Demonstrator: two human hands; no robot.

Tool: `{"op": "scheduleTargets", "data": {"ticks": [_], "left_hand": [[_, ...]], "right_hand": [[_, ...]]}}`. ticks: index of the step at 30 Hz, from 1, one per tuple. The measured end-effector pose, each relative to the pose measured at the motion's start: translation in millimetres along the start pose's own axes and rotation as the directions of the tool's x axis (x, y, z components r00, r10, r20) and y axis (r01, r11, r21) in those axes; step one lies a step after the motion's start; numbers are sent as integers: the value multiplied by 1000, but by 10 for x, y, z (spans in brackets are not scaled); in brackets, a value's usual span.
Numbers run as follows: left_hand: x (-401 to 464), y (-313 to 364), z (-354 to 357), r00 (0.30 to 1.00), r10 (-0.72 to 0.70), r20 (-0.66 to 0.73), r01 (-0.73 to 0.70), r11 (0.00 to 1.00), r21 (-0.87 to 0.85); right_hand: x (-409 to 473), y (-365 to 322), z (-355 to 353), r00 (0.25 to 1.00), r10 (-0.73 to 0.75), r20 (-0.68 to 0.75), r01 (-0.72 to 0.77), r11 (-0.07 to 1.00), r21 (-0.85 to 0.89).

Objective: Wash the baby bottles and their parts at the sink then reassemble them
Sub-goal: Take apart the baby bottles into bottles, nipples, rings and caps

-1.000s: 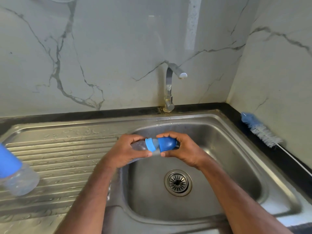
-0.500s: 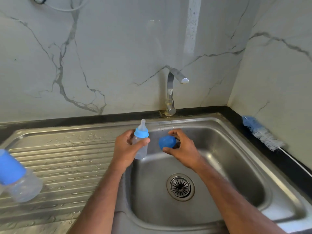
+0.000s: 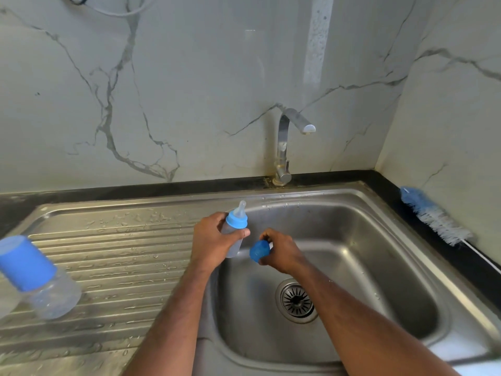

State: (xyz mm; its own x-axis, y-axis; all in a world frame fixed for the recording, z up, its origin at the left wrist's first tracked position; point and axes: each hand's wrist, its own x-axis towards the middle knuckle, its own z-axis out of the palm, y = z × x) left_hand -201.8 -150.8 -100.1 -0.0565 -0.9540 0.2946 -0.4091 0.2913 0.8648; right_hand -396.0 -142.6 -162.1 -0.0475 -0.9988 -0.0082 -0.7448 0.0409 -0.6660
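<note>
My left hand (image 3: 214, 237) grips a small clear baby bottle (image 3: 235, 229) upright over the sink's left edge; its blue collar and clear nipple point up. Just right of it, my right hand (image 3: 282, 253) holds the bottle's blue cap (image 3: 259, 250) in curled fingers above the basin (image 3: 366, 240). Cap and bottle are a little apart. A second capped bottle (image 3: 35, 278), clear with a blue cap, stands on the wet drainboard (image 3: 122, 256) at the far left.
The tap (image 3: 287, 142) stands behind the basin, with no water running. A blue and white bottle brush (image 3: 433, 215) lies on the black counter at the right by the wall. The drain strainer (image 3: 296, 299) sits in the basin floor.
The cap came off the bottle: a second ago both hands held the capped bottle sideways. Now the left hand holds it upright and the right hand has dropped slightly with the cap.
</note>
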Motion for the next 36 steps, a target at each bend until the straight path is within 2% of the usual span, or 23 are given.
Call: {"op": "scheduleTargets", "data": {"ticks": [5,11,17,20,23,28,36], "left_hand": [[17,-12,11,999,-33,-14,33,999,-10],[18,-34,9,1000,-24,1,24,1000,16],[14,-42,142,998,37,60,-44,994,104],[-24,16,340,981,61,182,-75,995,69],[-26,142,586,954,23,298,-28,1000,11],[-3,248,963,961,0,276,17,998,-58],[1,93,923,944,-16,330,9,1000,22]], "right_hand": [[62,86,151,998,-9,67,14,996,-84],[64,179,189,997,16,74,-11,998,-63],[-52,519,-263,996,93,-6,-93,990,-109],[-153,750,-555,988,145,-61,-153,976,-156],[-278,1002,-746,962,220,-159,-240,964,-115],[-340,1294,-812,920,294,-260,-314,949,-39],[-260,1437,-688,909,335,-250,-365,927,-84]]}}
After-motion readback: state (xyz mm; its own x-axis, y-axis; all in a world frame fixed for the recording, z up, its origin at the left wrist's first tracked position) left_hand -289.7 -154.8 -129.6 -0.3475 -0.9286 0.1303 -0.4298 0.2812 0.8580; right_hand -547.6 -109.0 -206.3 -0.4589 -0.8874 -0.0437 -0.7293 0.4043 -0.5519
